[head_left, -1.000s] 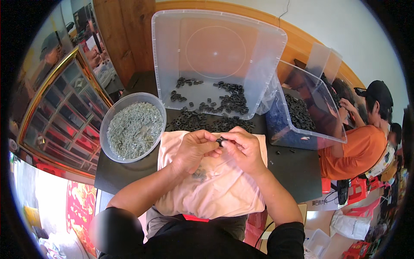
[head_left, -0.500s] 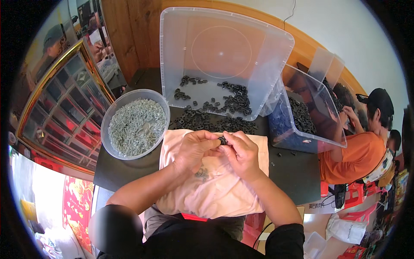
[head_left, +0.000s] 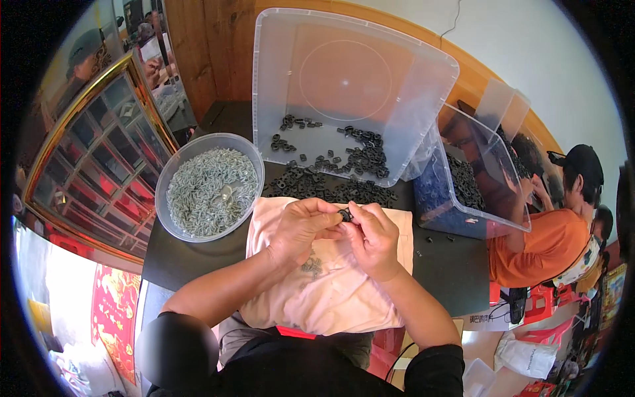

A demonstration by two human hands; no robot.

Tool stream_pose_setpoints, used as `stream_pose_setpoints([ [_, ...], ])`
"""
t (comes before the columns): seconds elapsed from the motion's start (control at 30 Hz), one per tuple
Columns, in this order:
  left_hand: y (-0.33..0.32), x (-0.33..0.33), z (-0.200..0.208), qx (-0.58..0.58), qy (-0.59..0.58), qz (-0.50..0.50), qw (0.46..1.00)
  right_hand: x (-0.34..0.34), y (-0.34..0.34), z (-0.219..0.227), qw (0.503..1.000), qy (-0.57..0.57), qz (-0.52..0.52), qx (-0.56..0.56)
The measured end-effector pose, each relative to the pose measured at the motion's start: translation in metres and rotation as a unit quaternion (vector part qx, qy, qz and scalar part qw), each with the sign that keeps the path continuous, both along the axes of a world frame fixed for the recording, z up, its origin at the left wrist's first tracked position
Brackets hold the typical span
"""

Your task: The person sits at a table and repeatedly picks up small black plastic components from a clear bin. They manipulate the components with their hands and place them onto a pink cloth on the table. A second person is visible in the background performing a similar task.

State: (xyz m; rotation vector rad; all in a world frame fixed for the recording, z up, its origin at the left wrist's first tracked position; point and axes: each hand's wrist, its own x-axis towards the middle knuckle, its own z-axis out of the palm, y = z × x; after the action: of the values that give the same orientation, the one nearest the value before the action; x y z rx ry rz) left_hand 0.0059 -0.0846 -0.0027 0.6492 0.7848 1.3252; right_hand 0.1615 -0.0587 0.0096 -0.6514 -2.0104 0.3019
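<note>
My left hand (head_left: 299, 230) and my right hand (head_left: 376, 242) meet over a pale pink cloth (head_left: 284, 301), pinching one small black plastic part (head_left: 345, 215) between their fingertips. The part looks ring-shaped from above; the fingers cover much of it. Just beyond my hands lies a heap of similar black parts (head_left: 297, 182) on the dark table. To the left stands a round clear tub (head_left: 161, 205) of small silvery screws (head_left: 211, 192). A few silvery pieces (head_left: 311, 264) seem to lie on the cloth, below my left hand; they are hard to make out.
Behind the heap, a large clear bin (head_left: 423, 79) lies on its side, black parts spilling from it. On the right, another clear bin (head_left: 436, 221) holds more black parts. Beyond it sits a person in an orange shirt (head_left: 539, 245). A gold-framed glass panel (head_left: 99, 159) stands left.
The view has shifted slightly. Both hands stay together on the black part, which seems turned a little between the fingertips.
</note>
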Motion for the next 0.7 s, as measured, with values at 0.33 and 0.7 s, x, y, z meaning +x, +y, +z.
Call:
stream_pose_setpoints([
  [0.33,-0.002,0.001,0.0,0.011,0.007,0.005,1.0,-0.002,-0.002,-0.01,1.0,0.014,0.009,0.005],
  [0.7,0.0,0.001,-0.002,0.06,0.026,0.011,0.998,-0.004,-0.003,-0.005,0.999,0.017,0.007,0.03],
])
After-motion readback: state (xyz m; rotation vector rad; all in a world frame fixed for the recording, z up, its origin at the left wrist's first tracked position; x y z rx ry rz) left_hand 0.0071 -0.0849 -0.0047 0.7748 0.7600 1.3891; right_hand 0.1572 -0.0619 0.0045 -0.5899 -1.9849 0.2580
